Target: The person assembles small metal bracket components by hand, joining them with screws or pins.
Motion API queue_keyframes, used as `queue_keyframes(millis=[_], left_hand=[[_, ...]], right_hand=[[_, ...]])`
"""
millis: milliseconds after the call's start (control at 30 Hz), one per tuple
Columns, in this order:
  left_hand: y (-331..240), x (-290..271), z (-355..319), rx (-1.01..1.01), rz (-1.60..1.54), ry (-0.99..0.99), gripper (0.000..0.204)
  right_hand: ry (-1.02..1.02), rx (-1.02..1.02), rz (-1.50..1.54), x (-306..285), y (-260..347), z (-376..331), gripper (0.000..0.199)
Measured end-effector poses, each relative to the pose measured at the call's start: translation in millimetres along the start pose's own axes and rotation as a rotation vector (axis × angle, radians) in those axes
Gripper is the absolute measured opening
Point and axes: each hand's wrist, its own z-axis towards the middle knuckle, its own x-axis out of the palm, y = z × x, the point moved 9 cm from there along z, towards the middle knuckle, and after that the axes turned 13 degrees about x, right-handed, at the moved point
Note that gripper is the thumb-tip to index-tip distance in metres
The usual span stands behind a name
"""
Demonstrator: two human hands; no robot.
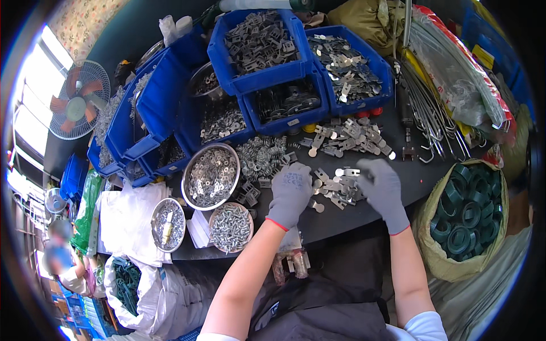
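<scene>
Both my hands wear grey knit gloves with red cuffs. My left hand (290,193) rests palm down on the dark table (341,219), fingers curled near a small pile of flat metal brackets (335,190). My right hand (380,183) sits just right of that pile, its fingertips pinching one bracket at the pile's edge. A larger heap of similar brackets (355,139) lies farther back on the table.
Blue bins (259,42) of metal parts stand stacked at the back. Round steel bowls of washers (210,176) and screws (230,227) sit to the left. A sack of dark green rings (466,219) stands at right, wire hooks (426,113) behind it. A fan (78,99) and another person (60,256) are far left.
</scene>
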Motion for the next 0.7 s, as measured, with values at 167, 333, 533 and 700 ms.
queue_keyframes(millis=[167,333,533,700], left_hand=[[-4,-45,-26,-0.093,-0.416,-0.342,0.018],[-5,-49,-68,-0.135,-0.862,-0.177,0.032],[-19,-42,-116,-0.441,-1.424,-0.120,0.032],[-21,-45,-125,-0.445,-1.387,-0.138,0.032]], right_hand=[[0.041,-0.064,-0.375,18,8,-11,0.015],[0.037,-0.010,0.033,1,19,-21,0.009],[0.317,-0.080,0.282,8,103,-69,0.006],[0.336,-0.158,0.223,9,116,-79,0.007]])
